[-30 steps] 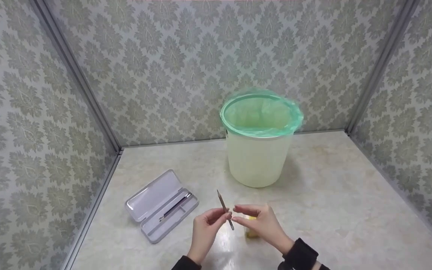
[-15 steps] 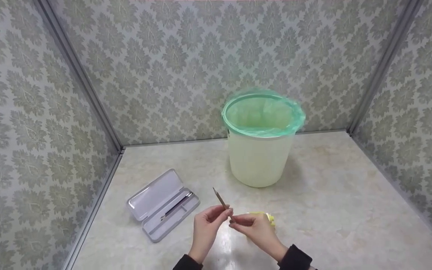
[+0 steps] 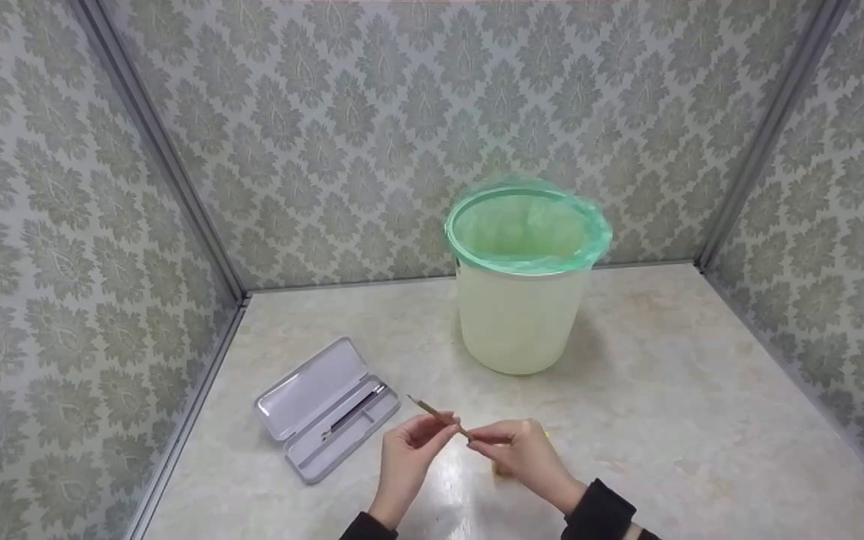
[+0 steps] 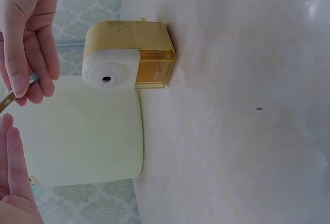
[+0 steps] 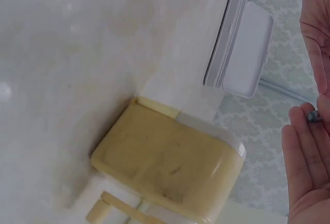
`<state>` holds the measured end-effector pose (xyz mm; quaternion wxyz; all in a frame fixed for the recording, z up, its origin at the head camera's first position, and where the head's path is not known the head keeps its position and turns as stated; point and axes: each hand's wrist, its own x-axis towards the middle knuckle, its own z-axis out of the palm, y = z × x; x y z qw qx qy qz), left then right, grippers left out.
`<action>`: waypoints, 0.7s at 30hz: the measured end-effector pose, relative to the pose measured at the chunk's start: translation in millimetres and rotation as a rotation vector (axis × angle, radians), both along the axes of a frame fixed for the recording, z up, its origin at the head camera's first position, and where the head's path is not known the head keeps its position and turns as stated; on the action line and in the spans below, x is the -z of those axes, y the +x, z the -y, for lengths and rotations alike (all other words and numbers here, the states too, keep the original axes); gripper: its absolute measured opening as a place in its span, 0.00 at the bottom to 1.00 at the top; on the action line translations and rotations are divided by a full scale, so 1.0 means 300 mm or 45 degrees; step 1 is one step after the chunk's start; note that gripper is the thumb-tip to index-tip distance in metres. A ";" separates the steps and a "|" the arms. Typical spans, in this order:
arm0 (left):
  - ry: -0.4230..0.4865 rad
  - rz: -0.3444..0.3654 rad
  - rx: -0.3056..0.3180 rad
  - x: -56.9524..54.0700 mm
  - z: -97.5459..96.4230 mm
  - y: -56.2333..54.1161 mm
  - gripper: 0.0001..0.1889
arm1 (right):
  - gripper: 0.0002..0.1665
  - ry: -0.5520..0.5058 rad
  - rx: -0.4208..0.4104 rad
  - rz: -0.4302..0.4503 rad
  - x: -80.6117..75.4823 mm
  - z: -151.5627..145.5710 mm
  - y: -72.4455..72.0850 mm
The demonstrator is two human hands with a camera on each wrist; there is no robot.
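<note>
A brown wooden pencil (image 3: pixel 428 408) slants between my two hands, its pointed end up and to the left. My left hand (image 3: pixel 406 454) pinches it around the middle with thumb and fingers. Its eraser end (image 4: pixel 34 78) is pinched by my right hand (image 3: pixel 526 454), as the left wrist view shows. Below and behind the right hand stands a yellow pencil sharpener (image 4: pixel 129 36) with a white front and a dark round hole. The right hand hides most of it in the head view. In the right wrist view its crank (image 5: pixel 124 208) shows.
An open pale pencil case (image 3: pixel 312 457) with a dark pencil (image 3: pixel 353 412) inside lies to the left. A pale bin (image 3: pixel 518 322) lined with a green bag stands behind the hands. Patterned walls enclose the table. A small dark speck (image 4: pixel 259 108) lies on the table.
The right hand has closed on the pencil's eraser end, from just beside it. The pencil has tipped left and now lies flatter, its point lower.
</note>
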<state>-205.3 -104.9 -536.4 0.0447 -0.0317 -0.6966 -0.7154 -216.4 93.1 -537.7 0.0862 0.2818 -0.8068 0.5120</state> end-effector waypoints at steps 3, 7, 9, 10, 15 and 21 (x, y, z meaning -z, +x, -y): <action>-0.029 0.001 0.026 0.004 0.028 0.005 0.18 | 0.07 0.159 0.028 -0.158 -0.011 -0.024 -0.011; -0.100 -0.015 0.045 0.000 0.088 0.021 0.21 | 0.07 0.362 0.053 -0.336 -0.026 -0.059 -0.022; -0.155 -0.032 0.043 -0.007 0.123 0.033 0.21 | 0.07 0.442 0.054 -0.437 -0.033 -0.074 -0.029; -0.182 -0.042 0.043 -0.011 0.140 0.039 0.22 | 0.07 0.479 0.056 -0.498 -0.035 -0.080 -0.033; -0.439 -0.188 0.046 -0.041 0.192 0.058 0.19 | 0.09 0.634 0.054 -0.746 -0.050 -0.104 -0.053; -1.034 -0.507 0.053 -0.069 0.163 0.082 0.15 | 0.09 0.749 0.030 -0.963 -0.051 -0.086 -0.060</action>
